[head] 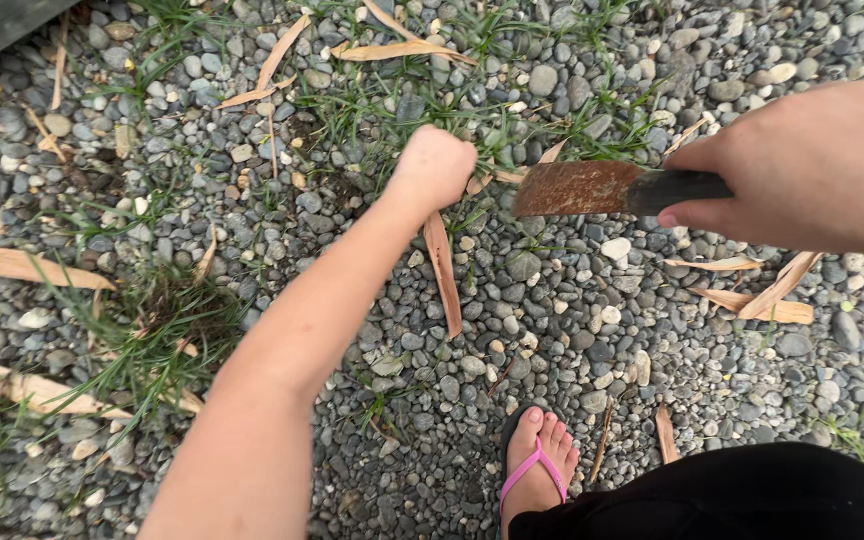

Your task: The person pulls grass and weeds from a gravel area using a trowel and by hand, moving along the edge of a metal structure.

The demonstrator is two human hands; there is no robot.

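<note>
Left hand [434, 165] is fisted down in grass [472, 120] on gravel [552, 330]; what's gripped can't be told. Rusty blade [577, 187] is held by right hand [802, 170], fingers wrapped round handle [677, 188], tip just beside left fist.

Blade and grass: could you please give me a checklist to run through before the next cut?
1. Right hand grips the handle: ok.
2. Left hand closed on grass: ok, though the tuft inside the fist is hidden.
3. Blade apart from the left hand: ok, but close.
4. Blade condition: not ok, rusty.
5. Foot away from the blade: ok, but only in an open sandal.
6. Blade edge sharpness: cannot tell.
</note>
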